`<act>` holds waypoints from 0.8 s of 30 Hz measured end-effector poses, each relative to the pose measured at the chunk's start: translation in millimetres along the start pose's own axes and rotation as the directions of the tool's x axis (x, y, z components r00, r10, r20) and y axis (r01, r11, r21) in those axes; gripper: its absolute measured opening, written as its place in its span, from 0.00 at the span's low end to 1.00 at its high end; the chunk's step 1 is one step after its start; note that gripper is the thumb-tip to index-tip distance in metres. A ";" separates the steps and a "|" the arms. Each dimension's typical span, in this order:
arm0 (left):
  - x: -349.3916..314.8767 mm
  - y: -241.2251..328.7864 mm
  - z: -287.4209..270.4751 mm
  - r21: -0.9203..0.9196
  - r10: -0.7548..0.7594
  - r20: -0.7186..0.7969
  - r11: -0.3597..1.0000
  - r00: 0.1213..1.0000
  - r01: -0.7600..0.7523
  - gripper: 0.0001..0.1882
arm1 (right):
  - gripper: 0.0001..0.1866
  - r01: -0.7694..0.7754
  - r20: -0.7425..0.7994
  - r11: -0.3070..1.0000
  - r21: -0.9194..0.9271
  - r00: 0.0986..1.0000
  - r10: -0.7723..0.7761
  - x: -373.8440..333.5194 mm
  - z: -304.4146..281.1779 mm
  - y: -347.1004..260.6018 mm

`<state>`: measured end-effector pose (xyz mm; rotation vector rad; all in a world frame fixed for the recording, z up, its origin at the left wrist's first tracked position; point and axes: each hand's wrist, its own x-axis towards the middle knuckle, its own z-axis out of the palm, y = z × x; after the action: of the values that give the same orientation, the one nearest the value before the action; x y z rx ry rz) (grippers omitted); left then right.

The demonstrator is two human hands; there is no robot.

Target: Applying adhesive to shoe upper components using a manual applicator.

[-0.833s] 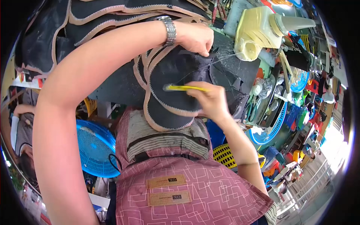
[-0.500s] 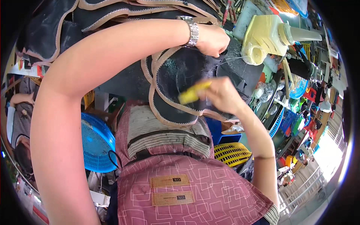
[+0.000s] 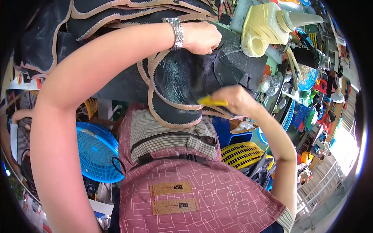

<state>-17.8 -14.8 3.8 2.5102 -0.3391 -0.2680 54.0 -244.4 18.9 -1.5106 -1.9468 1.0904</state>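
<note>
My left hand (image 3: 203, 37), with a metal watch at the wrist, is closed on the upper edge of a black leather-like piece (image 3: 171, 73) with a tan, notched border. Its fingertips are partly hidden. Wet whitish streaks cover part of the piece's dark face. My right hand (image 3: 237, 100) grips a flat yellow brush (image 3: 213, 101), its tip at the lower right border of the same piece; blur hides the bristle end. Beneath lies another black piece (image 3: 171, 112) with a similar tan border, reaching over the table's near edge.
More tan-edged black pieces (image 3: 105, 19) are stacked at the far left. A yellowish plastic container (image 3: 268, 25) lies at the far right, with threads of glue-like stuff near its mouth. Blue basket (image 3: 97, 149) and yellow basket (image 3: 243, 153) stand below the table. Another person (image 3: 25, 128) is at far left.
My right hand has brought the brush down and slightly right along the piece. White wet streaks on its face have spread. The whole view has shifted a little; my left hand keeps its hold.
</note>
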 end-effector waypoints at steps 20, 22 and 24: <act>-303.9 1.1 -242.3 -0.196 -0.282 -0.930 0.923 0.236 0.330 0.14 | 0.11 0.136 -0.561 0.556 0.820 0.386 0.733 -121.7 12.8 14.6; -368.1 -64.6 -290.3 -0.225 -0.353 -0.920 0.832 0.169 0.508 0.20 | 0.10 0.120 -0.534 0.524 0.843 0.298 0.791 -105.3 10.6 21.8; -427.6 -130.0 -317.4 -0.032 -0.369 -0.885 0.657 0.284 0.754 0.25 | 0.13 0.147 -0.586 0.568 0.810 0.211 0.782 -93.0 1.5 26.3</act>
<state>-315.5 383.5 234.5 2.6728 1.0938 0.8787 96.8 -330.4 8.1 -1.5104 -0.1212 0.6279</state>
